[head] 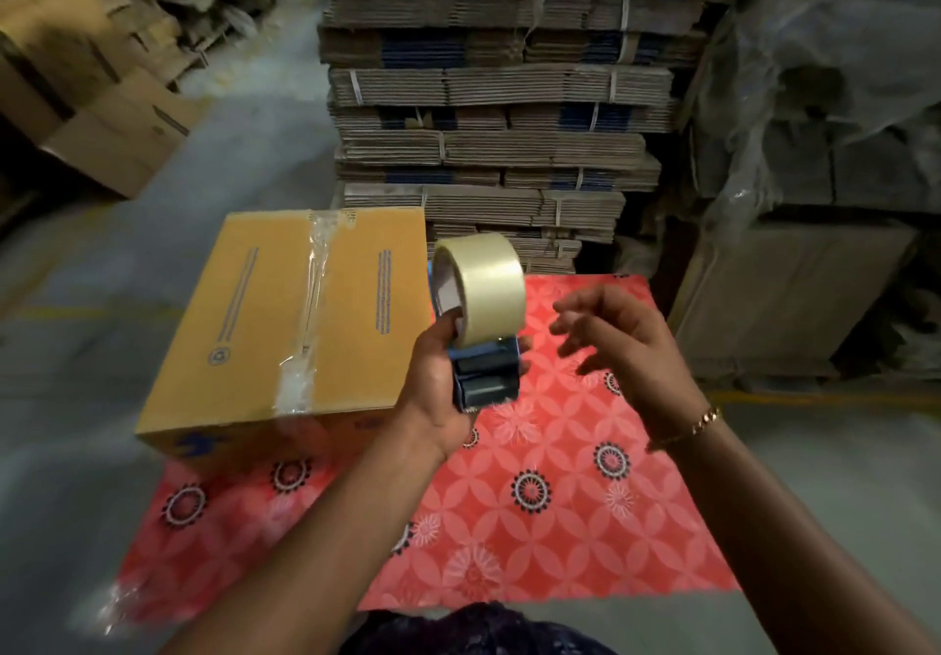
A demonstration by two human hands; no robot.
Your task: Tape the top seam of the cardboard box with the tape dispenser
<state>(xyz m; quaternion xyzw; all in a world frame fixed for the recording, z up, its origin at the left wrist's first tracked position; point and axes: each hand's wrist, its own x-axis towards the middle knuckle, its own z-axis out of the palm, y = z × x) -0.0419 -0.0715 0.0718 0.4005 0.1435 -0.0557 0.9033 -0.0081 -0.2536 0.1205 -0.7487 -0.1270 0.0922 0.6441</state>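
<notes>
The left hand point(438, 384) clenches the tape dispenser point(483, 328), roll pointing up and away (long axis near vertical). The right hand point(621, 343) hovers released beside it, fingers loosely curled.

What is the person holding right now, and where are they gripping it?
The left hand holds the tape dispenser by its blue handle end, roll pointing up. The right hand is open beside it, holding nothing.

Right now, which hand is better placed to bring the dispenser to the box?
Left. The left hand already grips the dispenser and sits beside the box; the right hand is open, empty, and farther away.
</notes>
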